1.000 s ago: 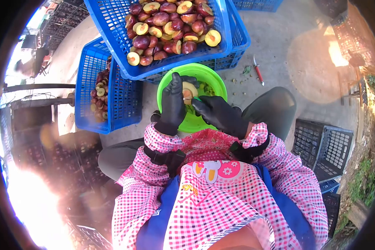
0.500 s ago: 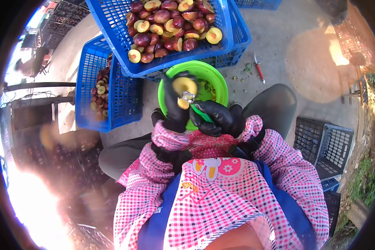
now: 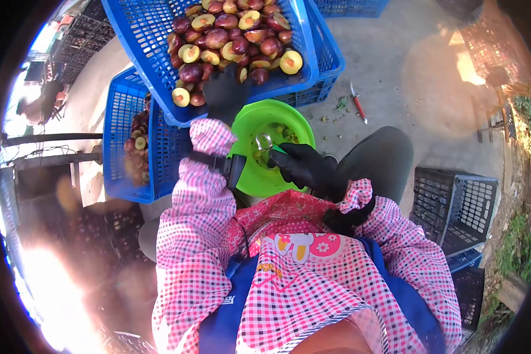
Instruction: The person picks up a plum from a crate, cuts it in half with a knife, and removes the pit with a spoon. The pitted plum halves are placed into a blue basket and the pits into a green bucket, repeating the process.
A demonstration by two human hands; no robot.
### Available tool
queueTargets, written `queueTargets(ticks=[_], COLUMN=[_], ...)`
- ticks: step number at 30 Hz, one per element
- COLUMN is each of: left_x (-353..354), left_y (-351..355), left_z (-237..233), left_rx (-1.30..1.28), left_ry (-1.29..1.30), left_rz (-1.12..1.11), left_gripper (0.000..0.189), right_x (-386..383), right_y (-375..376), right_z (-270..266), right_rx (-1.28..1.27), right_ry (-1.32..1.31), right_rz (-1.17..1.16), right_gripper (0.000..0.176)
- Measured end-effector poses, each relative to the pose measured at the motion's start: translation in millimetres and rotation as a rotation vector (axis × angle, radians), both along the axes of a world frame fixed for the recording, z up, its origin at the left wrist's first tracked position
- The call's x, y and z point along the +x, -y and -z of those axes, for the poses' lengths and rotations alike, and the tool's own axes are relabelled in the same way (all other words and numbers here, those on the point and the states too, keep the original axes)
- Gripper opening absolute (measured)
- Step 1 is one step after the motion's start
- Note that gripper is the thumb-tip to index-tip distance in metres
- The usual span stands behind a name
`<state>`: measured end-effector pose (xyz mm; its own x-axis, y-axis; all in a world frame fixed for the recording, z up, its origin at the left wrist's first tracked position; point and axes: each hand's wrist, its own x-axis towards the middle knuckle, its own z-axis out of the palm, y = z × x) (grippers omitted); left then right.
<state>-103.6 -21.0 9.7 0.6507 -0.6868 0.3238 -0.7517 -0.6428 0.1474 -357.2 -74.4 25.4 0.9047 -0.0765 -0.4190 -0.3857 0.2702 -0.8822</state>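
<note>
Fruit [image 3: 216,38] pick-up seems underway, upper centre — finger gap of left hand [image 3: 225,94] can't be told, single-piece grip needed. Tool [image 3: 263,141] is clamped in right hand [image 3: 307,168] fingers.

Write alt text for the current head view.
Gloved left hand reaches into a blue crate of whole and cut plums, while the gloved right hand holds a green-handled tool over a green tub. A red-handled knife lies on the ground to the right.
</note>
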Motion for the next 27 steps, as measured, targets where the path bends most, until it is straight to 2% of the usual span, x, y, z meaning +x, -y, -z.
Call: queueTargets(ticks=[2, 3, 4, 5, 6, 7, 8, 10, 12, 13, 14, 15, 16, 17, 18, 19, 21, 22, 24, 27], left_x=[4.6, 5.9, 4.5, -2.2, -12.1, -41.4, -71.2, -94.6, -121.7, -131.9, -138.2, -144.4, -148.9, -152.9, -151.6, -149.1, -142.2, -140.4, -139.6, -139.8], left_y=[9.8, 9.5, 3.7, -6.4, -18.5, -29.1, -38.0, -58.7, -66.2, -67.8, -70.8, -73.7, -79.2, -81.6, -82.3, -82.8, -85.0, -85.2, -82.8, -87.0], left_z=[8.5, 9.0, 10.6, 8.1, 5.2, -30.6, -67.0, -55.6, -54.8, -50.6, -37.1, -22.0, -9.5, -15.4, -21.0, -26.1, -21.0, -19.5, -22.7, -19.1], left_rx=[0.096, 0.041, 0.046, -0.265, -0.577, -0.490, -0.400, -0.423, -0.655, -0.633, -0.637, -0.690, -0.743, -0.811, -0.815, -0.826, -0.871, -0.873, -0.987, -1.021], left_ry=[0.025, -0.087, -0.086, -0.365, -0.642, -0.890, -1.137, -1.200, -1.564, -1.409, -1.405, -1.398, -1.392, -1.500, -1.495, -1.461, -1.538, -1.536, -1.767, -1.801], left_rz=[0.021, -0.004, -0.003, 0.074, 0.152, 0.123, 0.087, 0.148, -0.012, -0.035, -0.034, -0.038, -0.044, -0.079, -0.081, -0.007, -0.006, -0.006, -0.090, -0.048], left_gripper=[0.048, 0.046, 0.046, 0.044, 0.041, 0.033, 0.026, 0.024, 0.039, 0.044, 0.044, 0.044, 0.045, 0.046, 0.046, 0.053, 0.061, 0.061, 0.058, 0.059], right_x=[0.0, 3.5, 6.0, 8.4, 10.6, 10.1, 10.0, 14.1, 15.4, 12.6, 10.7, 12.2, 7.5, 4.7, 3.5, 2.3, -2.7, -4.6, -7.9, -2.9], right_y=[3.2, 7.0, 9.4, 11.7, 13.2, 11.9, 12.3, 15.7, 6.3, 0.7, -4.0, -13.7, -15.9, -16.7, -16.4, -16.1, -13.3, -14.1, -14.0, -19.1], right_z=[-3.9, -4.5, -3.9, -0.6, 4.9, 9.2, 6.3, -5.2, 0.6, -1.5, -2.2, 8.9, 18.1, 10.3, 8.0, 5.7, 2.8, -0.8, -17.0, -1.4], right_rx=[-0.002, -0.035, -0.064, -0.061, -0.170, -0.275, -0.268, -0.418, -0.469, -0.402, -0.336, -0.443, -0.442, -0.374, -0.340, -0.306, -0.827, -0.827, -0.837, -0.767], right_ry=[0.004, -0.040, -0.085, -0.083, 0.087, 0.249, 0.240, 0.371, 0.384, 0.254, 0.123, 0.309, 0.309, 0.299, 0.298, 0.296, 0.378, 0.380, 0.247, 0.377], right_rz=[0.037, 0.091, 0.141, 0.139, 0.330, 0.519, 0.512, 0.492, 0.459, 0.383, 0.306, 0.361, 0.358, 0.350, 0.344, 0.339, 0.243, 0.242, 0.043, 0.162], right_gripper=[0.043, 0.040, 0.039, 0.039, 0.039, 0.041, 0.041, 0.046, 0.045, 0.043, 0.041, 0.039, 0.039, 0.038, 0.038, 0.038, 0.037, 0.037, 0.032, 0.035])
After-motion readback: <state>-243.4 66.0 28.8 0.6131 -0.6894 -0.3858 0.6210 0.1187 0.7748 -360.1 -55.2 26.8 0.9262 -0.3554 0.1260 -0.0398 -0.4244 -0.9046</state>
